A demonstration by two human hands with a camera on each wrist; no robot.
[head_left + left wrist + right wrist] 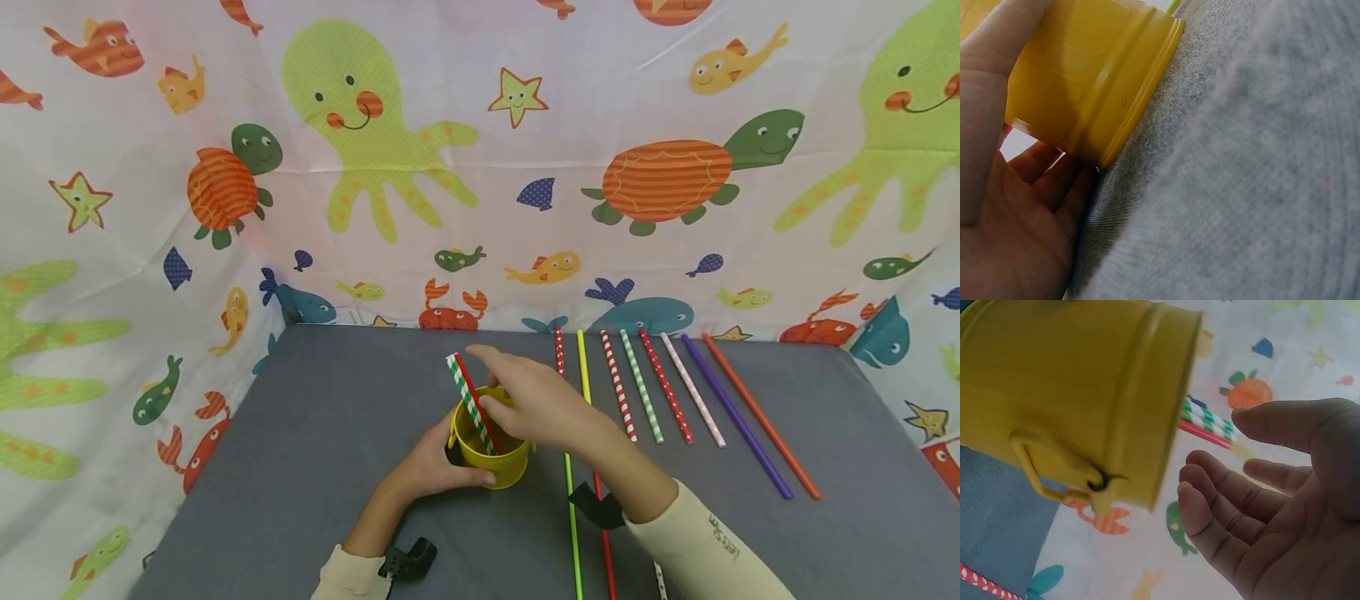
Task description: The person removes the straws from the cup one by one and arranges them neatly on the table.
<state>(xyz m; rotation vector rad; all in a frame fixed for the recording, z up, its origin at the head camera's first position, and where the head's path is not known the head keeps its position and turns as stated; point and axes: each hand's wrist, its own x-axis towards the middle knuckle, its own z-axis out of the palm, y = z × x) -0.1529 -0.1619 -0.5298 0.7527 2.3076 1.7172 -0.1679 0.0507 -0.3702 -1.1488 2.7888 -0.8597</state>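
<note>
A small yellow metal bucket (504,475) with side handles stands on the grey cloth. My left hand (431,462) grips it from the left, thumb across the front, fingers round the far side. Green-and-white striped straws (469,402) and a red straw (467,375) lean out of the bucket toward the upper left. Over the bucket's right rim is my right hand (536,400), its fingers loosely bent. In the right wrist view the fingers (1210,515) hold nothing and sit just beyond the rim, near the straw ends (1225,428).
Right of the bucket lie several straws in a row, among them a purple straw (735,417) and an orange straw (761,417). A lime green straw (573,525) and a red straw (606,558) run under my right forearm. A sea-animal printed sheet (480,217) hangs behind.
</note>
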